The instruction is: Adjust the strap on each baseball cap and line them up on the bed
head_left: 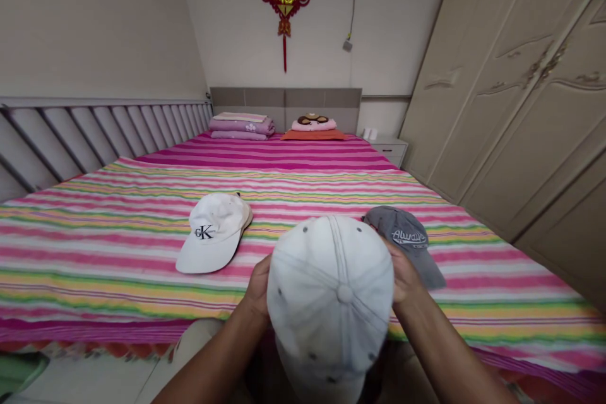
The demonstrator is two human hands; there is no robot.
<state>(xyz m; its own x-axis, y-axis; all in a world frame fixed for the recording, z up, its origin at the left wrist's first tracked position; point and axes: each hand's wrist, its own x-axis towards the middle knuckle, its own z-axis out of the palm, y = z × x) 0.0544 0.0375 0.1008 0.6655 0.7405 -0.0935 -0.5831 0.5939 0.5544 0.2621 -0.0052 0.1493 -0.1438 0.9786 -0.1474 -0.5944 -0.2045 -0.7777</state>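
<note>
The left hand (pixel 259 281) and the right hand (pixel 402 271) are gripping a pale white, round-crowned fabric cap (pixel 322 265) by its opposite sides, holding it above the near edge of the multicoloured striped cloth bedcover (pixel 156 227); the fingers are closing on it, but their tips are hiding behind it. A white fabric cap with black lettering (pixel 211 230) is lying to the left, and a grey fabric cap with white lettering (pixel 402 230) is resting just beyond the right hand.
</note>
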